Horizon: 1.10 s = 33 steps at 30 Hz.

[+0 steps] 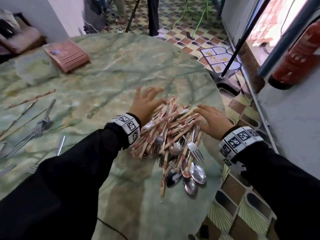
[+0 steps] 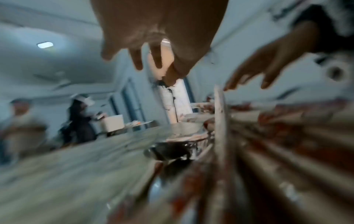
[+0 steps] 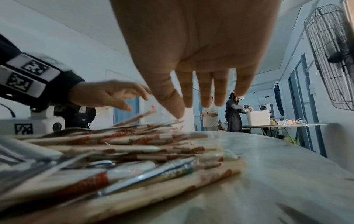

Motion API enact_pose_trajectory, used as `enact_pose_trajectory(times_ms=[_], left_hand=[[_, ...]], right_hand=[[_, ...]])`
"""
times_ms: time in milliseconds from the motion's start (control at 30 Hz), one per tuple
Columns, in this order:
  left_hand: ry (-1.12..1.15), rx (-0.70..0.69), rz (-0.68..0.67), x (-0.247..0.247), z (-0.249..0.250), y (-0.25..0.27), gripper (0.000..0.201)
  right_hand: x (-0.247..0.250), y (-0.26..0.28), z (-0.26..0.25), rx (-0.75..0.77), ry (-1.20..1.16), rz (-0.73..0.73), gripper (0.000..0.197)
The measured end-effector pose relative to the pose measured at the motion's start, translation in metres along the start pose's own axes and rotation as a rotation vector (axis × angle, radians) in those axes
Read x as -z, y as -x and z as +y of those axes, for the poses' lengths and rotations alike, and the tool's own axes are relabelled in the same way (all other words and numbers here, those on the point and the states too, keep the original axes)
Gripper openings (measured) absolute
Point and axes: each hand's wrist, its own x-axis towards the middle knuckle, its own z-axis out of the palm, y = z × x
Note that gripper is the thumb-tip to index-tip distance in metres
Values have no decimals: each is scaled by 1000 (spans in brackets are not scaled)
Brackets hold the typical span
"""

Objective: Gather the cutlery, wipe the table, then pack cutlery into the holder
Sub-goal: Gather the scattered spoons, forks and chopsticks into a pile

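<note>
A pile of cutlery (image 1: 173,134), wrapped chopsticks mixed with steel spoons and forks, lies near the right edge of the green marble table (image 1: 112,70). My left hand (image 1: 147,101) hovers with spread straight fingers at the pile's far left side. My right hand (image 1: 211,118) lies flat with straight fingers on the pile's right side. In the right wrist view the right hand (image 3: 191,68) hangs open just above the chopsticks (image 3: 134,151), with the left hand (image 3: 109,94) beyond. The left wrist view is blurred; the left hand (image 2: 153,37) shows open fingers. The pink holder (image 1: 66,55) lies at the far left.
Loose forks (image 1: 36,130), a knife (image 1: 60,145) and stray chopsticks (image 1: 31,99) lie on the table's left. A pale green cloth (image 1: 34,70) sits by the holder. A red fire extinguisher (image 1: 296,58) hangs on the right wall. Two people stand at a far table (image 3: 287,125).
</note>
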Motion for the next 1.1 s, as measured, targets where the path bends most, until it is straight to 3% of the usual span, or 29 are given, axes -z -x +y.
enact_pose_trajectory(times_ms=[67, 133, 233, 300, 400, 533, 633, 733, 900, 1000, 1100], left_hand=[[187, 383, -111, -6, -11, 8, 51], [397, 661, -338, -12, -22, 19, 95], [704, 751, -503, -19, -26, 29, 164], [707, 698, -570, -26, -25, 35, 175], [661, 628, -613, -31, -20, 37, 172], [645, 545, -665, -27, -6, 37, 162], [577, 577, -673, -31, 2, 36, 136], [537, 590, -678, -30, 16, 30, 123], [591, 585, -660, -29, 29, 17, 121], [681, 614, -627, -25, 29, 17, 126], [751, 583, -599, -20, 27, 18, 124]], right_hand=[[5, 8, -7, -56, -44, 74, 46], [10, 19, -15, -161, -119, 113, 41], [5, 31, -23, -397, -234, -88, 51], [-8, 38, -24, -494, -290, -272, 65], [-30, 41, -31, -536, -398, -388, 69], [-62, 32, -47, -565, -482, -352, 56], [-78, 20, -54, -590, -450, -285, 63], [-77, 7, -62, -632, -426, -236, 59], [-70, -12, -70, -694, -387, -222, 60], [-71, -9, -69, -726, -436, -195, 76], [-67, 1, -67, -659, -394, -179, 85]])
